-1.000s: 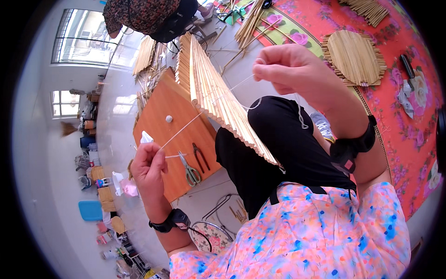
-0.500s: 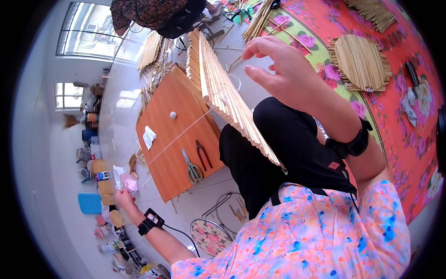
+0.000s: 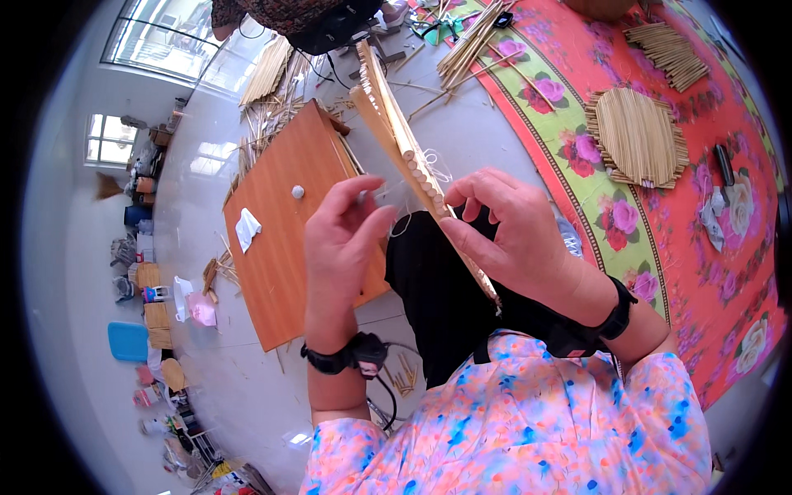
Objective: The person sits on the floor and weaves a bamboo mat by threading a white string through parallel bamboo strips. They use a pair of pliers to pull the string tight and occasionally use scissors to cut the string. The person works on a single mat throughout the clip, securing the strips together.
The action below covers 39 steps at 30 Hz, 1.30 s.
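A mat of pale round sticks (image 3: 422,175) stands on edge across my black-trousered thighs, its cut stick ends facing me. Fine white thread (image 3: 435,162) hangs in loose loops beside it. My left hand (image 3: 340,239) is raised just left of the mat. Its fingers are curved, with thumb and forefinger apart, and thread runs close to its fingertips. On the other side my right hand (image 3: 516,235) has its thumb and bent forefinger against the mat's edge; its other fingers are curled in.
An orange-brown wooden board (image 3: 276,247) carries a white cloth (image 3: 247,229) and a small white ball (image 3: 298,191). On the red flowered cloth (image 3: 701,272) lie a round stick mat (image 3: 635,136), a black-handled tool (image 3: 723,165) and stick bundles (image 3: 667,54). Another person (image 3: 313,21) sits ahead.
My left hand has come from far left, where it was a fist on taut thread, to beside the mat. The right hand has dropped to the mat's edge. The thread now hangs slack.
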Tool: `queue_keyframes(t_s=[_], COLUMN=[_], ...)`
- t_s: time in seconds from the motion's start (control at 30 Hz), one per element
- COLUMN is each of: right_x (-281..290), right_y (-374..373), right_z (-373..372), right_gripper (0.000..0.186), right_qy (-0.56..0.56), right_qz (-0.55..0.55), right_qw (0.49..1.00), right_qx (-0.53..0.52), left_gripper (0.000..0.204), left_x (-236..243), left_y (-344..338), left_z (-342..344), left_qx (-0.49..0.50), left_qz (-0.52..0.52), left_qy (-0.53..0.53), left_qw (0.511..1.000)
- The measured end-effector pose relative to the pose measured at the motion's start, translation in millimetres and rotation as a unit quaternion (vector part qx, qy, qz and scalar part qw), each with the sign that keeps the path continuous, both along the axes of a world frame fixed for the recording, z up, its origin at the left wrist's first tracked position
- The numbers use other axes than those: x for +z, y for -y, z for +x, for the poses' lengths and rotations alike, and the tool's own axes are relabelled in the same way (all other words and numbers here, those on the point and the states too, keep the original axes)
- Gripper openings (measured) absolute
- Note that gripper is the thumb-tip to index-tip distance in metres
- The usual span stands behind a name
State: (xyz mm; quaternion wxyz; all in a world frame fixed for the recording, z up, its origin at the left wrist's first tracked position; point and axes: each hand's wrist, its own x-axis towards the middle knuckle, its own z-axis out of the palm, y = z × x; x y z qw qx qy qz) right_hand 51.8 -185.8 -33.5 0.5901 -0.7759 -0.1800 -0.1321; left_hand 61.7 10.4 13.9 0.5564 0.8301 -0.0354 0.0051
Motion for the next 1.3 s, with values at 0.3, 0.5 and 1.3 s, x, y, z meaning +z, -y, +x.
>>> queue_keyframes(t_s=[0.3, 0.5, 1.3], right_x=[0.9, -4.9, -16.0], right_y=[2.3, 0.9, -12.3], right_z=[1.4, 2.9, 9.9], right_gripper=[0.016, 0.013, 0.028], right_qy=[-0.046, -0.058, -0.001], right_qz=[0.035, 0.095, 0.107], right_qw=[0.998, 0.993, 0.994], right_qx=[0.023, 0.043, 0.017], left_gripper=[0.007, 0.012, 0.018], left_x=[-6.6, -9.6, 0.9], left_y=[-33.2, -226.4, 18.4], left_z=[12.8, -20.8, 8.4], left_qx=[0.009, 0.223, -0.048], left_qz=[0.002, 0.134, 0.098], left_qy=[0.063, 0.072, 0.076], left_qw=[0.998, 0.963, 0.991])
